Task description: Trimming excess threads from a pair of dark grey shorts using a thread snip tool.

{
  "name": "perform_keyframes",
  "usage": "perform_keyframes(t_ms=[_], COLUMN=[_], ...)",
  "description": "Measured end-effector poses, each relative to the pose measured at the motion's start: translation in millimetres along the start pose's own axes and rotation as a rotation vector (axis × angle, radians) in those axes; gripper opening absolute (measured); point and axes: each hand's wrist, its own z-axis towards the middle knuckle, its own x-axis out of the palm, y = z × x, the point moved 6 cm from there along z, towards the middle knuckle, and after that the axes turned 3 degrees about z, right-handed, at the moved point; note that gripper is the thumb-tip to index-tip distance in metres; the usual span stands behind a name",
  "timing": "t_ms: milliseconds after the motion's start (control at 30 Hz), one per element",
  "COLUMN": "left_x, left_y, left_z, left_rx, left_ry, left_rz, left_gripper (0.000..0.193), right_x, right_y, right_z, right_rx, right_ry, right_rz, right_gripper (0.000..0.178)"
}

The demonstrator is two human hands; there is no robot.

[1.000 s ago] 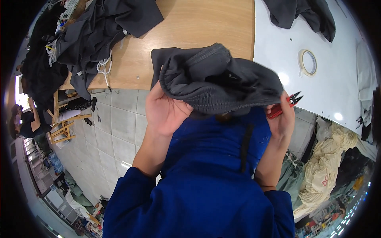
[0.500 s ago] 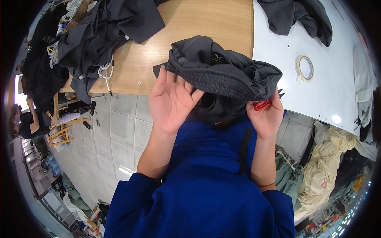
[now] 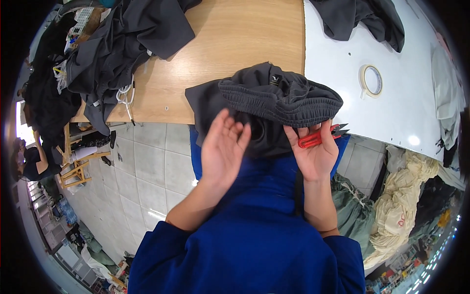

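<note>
A dark grey garment with a gathered elastic waistband (image 3: 281,105) lies over the near edge of the wooden table and hangs down toward my lap. My left hand (image 3: 224,147) is palm up just in front of its left part, fingers apart, holding nothing. At the waistband's right end, my right hand (image 3: 316,152) has red-handled thread snips (image 3: 313,139) in its palm and fingers. The dark blades point right, past the fingers. Its fingertips reach the lower edge of the waistband; whether they also pinch the cloth is hard to see.
More dark grey garments (image 3: 132,36) are heaped on the table (image 3: 235,29) at the far left, with a white cord (image 3: 126,98) hanging off. A tape roll (image 3: 370,81) sits on the white tabletop (image 3: 338,73) at right. Cream cloth (image 3: 396,206) is bunched below it. Another person (image 3: 35,152) is at far left.
My left hand has come off the waistband and lowered toward me. The waistband has settled onto the table edge, its inner label now showing. More of the snips shows in my right hand.
</note>
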Motion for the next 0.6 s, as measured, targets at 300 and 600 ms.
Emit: perform_keyframes(t_ms=[300, 600], left_x=[38, 48], left_y=[11, 6], left_z=[7, 7], left_rx=[-0.028, 0.142], left_ry=[0.393, 0.471], left_rz=[0.097, 0.287], left_gripper=[0.043, 0.034], right_x=[3, 70], right_y=[-1, 32], right_z=[-12, -25], right_rx=[0.167, -0.616], right_ry=[-0.008, 0.106], right_rz=[-0.512, -1.693], right_gripper=[0.032, 0.036])
